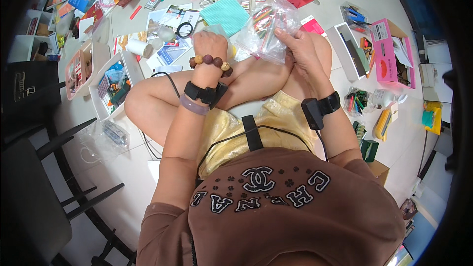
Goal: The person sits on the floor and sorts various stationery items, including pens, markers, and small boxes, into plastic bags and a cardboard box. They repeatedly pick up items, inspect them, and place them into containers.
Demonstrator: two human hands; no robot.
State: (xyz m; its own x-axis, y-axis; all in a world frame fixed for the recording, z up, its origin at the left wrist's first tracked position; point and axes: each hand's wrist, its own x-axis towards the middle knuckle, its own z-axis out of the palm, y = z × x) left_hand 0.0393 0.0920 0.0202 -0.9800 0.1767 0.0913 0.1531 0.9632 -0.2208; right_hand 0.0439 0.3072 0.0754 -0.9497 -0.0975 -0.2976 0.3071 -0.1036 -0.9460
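Note:
My right hand (306,53) pinches the edge of a clear plastic bag (268,29) between thumb and fingers, above my crossed legs. Thin colourful sticks, perhaps pens or pencils, show through its crinkled film. My left hand (211,47) is curled with its back toward me, over papers on the floor. A bit of translucent plastic shows just beyond its knuckles; what the hidden fingers hold I cannot make out. Close by lie a turquoise textured cloth (224,15), a black ring (185,30) and a white roll (139,48).
To the left stand a white bin (132,69) of small goods and a pink tray (81,69). On the right are a white box (345,51), a pink box (389,54) and a bag of pens (355,101). A black chair (34,192) stands at lower left.

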